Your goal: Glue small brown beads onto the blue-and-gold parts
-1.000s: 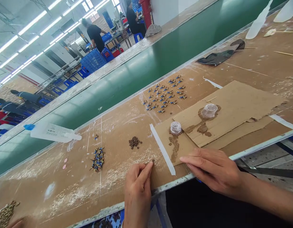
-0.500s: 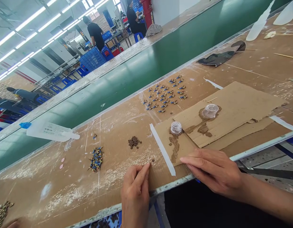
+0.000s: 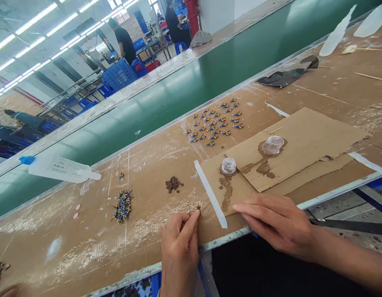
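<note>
The left hand [image 3: 179, 243] lies at the near edge of the workbench [image 3: 86, 247], its fingers loosely curled and its forefinger stretched out so that the tip touches a single small brown ring [image 3: 199, 208] on the brown surface; it grips nothing. The right hand [image 3: 279, 225] rests flat and open, palm down, on the near corner of the cardboard sheet [image 3: 305, 136], holding nothing either. The ring is tiny, dark and round, lying just left of a white strip [image 3: 210, 199] and between the two hands. A little farther off sits a small heap of the same brown rings [image 3: 173, 184], and to the left a pile of blue-and-gold parts [image 3: 122, 205]. Far of the cardboard, more such parts stand in rows [image 3: 214, 122]. Two clear little cups [image 3: 228, 166] sit on stained cardboard. A white tube [image 3: 59, 169] with a blue cap lies far left (its label print is too small to read).
</note>
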The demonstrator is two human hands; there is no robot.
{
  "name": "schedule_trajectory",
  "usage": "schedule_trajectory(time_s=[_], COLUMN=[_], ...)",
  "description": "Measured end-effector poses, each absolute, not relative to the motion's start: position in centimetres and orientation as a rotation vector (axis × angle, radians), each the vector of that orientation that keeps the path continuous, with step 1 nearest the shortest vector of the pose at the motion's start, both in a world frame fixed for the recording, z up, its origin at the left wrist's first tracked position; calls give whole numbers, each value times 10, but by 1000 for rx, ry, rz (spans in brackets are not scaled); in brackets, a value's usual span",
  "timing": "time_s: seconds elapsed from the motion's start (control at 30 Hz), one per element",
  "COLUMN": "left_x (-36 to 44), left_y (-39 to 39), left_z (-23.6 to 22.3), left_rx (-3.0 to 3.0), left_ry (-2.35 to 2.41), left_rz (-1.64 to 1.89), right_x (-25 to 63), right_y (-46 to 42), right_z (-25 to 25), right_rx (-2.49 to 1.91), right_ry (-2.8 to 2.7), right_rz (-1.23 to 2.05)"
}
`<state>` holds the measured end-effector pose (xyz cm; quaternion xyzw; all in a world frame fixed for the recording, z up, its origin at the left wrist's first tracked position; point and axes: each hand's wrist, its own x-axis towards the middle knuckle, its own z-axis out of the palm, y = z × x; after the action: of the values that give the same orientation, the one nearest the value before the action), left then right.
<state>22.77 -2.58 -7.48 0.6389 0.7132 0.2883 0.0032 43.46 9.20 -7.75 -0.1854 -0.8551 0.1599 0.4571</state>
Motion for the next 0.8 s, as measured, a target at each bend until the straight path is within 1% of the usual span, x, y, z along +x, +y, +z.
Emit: schedule_trajectory(time_s=[0.27, 0.4, 0.53, 0.67, 0.8], left_x=[233, 221, 181, 122, 74], left_y=[-25, -33, -43, -50, -48], left_z=[-75, -62, -39, -16, -4], left_rx=[1948, 1895, 1657, 1113, 990], left_ry=[2231, 2250, 2629, 3041, 3047], left_rz=[985, 895, 848, 557, 416], right_x=[435, 435, 435, 436, 435], right_y=[92, 92, 92, 91, 91], right_z=[-79, -79, -80, -83, -88], right_rx=[-451, -430, -415, -400, -412], right_ry=[-2110, -2113, -2085, -2045, -2006], right_rz=[401, 411, 411, 368, 333])
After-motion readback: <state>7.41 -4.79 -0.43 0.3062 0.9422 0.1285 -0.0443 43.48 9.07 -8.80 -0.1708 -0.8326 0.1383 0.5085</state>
